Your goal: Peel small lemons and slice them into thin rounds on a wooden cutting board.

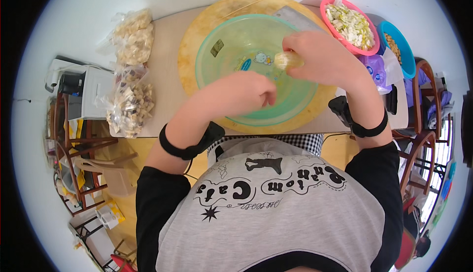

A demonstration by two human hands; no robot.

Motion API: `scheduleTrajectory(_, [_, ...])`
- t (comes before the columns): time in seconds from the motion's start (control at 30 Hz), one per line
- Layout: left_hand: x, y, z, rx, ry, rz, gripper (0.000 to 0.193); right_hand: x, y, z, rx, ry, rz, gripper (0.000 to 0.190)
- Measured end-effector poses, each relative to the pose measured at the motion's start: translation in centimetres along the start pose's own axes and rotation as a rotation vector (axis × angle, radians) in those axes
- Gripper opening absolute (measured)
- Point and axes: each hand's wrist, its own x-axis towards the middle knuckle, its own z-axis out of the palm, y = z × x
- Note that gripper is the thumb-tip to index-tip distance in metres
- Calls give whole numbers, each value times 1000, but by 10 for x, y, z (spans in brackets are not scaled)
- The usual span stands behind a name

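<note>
My right hand (319, 55) grips a pale yellow-white piece of produce (288, 60) over the right side of a translucent green plastic basin (255, 20). The piece has a ridged whitish end; its exact kind is unclear. My left hand (245, 91) hovers over the basin's near left part, blurred, its fingers curled downward. I cannot tell whether anything small sits inside those fingers. Cartoon prints show on the basin's floor, and a small dark patch (217, 48) is on its left wall. Beneath the basin lies a round wooden board (188, 59).
A cleaver (299, 19) and thin sticks (244, 6) lie on the board's far part. At right stand a pink basin of chopped vegetables (350, 26), a blue bowl (408, 59) of tan pieces and a purple packet (375, 73). Bags of cut pieces (133, 37) line the left.
</note>
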Motion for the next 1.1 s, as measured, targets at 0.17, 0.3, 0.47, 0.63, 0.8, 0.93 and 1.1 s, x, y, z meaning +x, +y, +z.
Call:
scheduleTrajectory(0.17, [3, -34, 23, 37, 329, -37, 25, 1, -14, 3, -52, -101, -14, 35])
scheduleTrajectory(0.3, [-3, -37, 2, 297, 435, -176, 25, 9, -26, 28, 36, -355, -117, 25])
scheduleTrajectory(0.47, [-18, -13, -13, 112, 481, -207, 21, 20, -33, 39, 96, -479, -162, 21])
scheduleTrajectory(0.63, [-28, -10, -12, 147, 511, -270, 19, 18, -19, 34, -43, -211, 85, 39])
scheduleTrajectory(0.8, [-35, 5, -16, 10, 425, -274, 24, 8, -15, 8, 588, -161, -15, 40])
scheduleTrajectory(0.93, [-34, 15, -9, -160, 520, -103, 35, 7, -5, 23, 1139, -281, -14, 42])
scheduleTrajectory(1.1, [-32, 18, -8, -155, 562, -104, 29, -3, -8, 14, 1315, -112, 83, 45])
